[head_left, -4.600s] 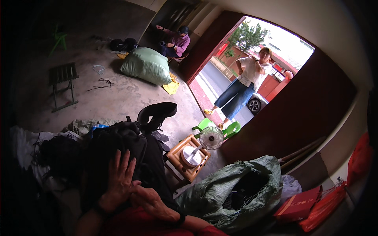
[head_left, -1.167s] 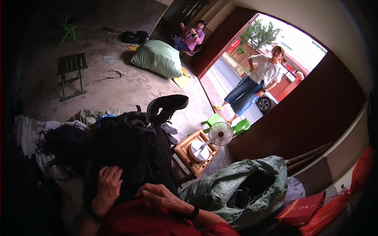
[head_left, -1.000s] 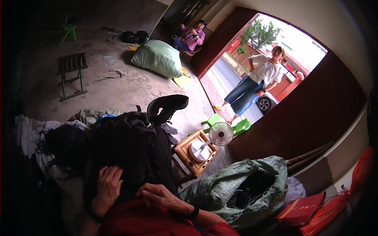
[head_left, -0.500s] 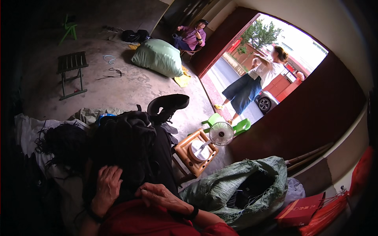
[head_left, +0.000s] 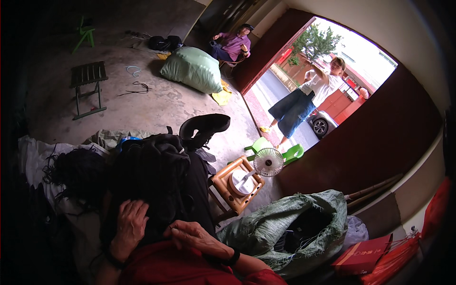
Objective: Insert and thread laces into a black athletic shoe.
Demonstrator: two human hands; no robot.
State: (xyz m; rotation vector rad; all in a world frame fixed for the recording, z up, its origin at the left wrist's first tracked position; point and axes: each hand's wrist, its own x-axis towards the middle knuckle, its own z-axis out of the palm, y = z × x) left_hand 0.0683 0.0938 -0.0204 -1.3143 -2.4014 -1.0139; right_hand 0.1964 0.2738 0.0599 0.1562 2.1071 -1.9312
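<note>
In my lap lies a heap of black material (head_left: 154, 164), too dark to make out its kind. My left hand (head_left: 130, 224) is against its near side, fingers bent and pressed together; anything in them is lost in the dark. To its right my right hand (head_left: 194, 234) is closed in a pinch, thumb against the fingers. Whatever it pinches is too small to name. A dark tangle of strands (head_left: 78, 173) lies left of the heap on pale cloth (head_left: 35, 149).
A white fan (head_left: 247, 180) stands on a bamboo stool (head_left: 219, 179), near green chairs (head_left: 293, 153). Close on my right is an open woven sack (head_left: 256, 228) with black contents. Farther off are a stuffed pale-green sack (head_left: 192, 71), a folding stool (head_left: 89, 73), a seated person (head_left: 233, 45) and a person in the doorway (head_left: 320, 85).
The person in the doorway has turned the head toward the room and shifted the arms. My hands have hardly moved, and the view has shifted slightly.
</note>
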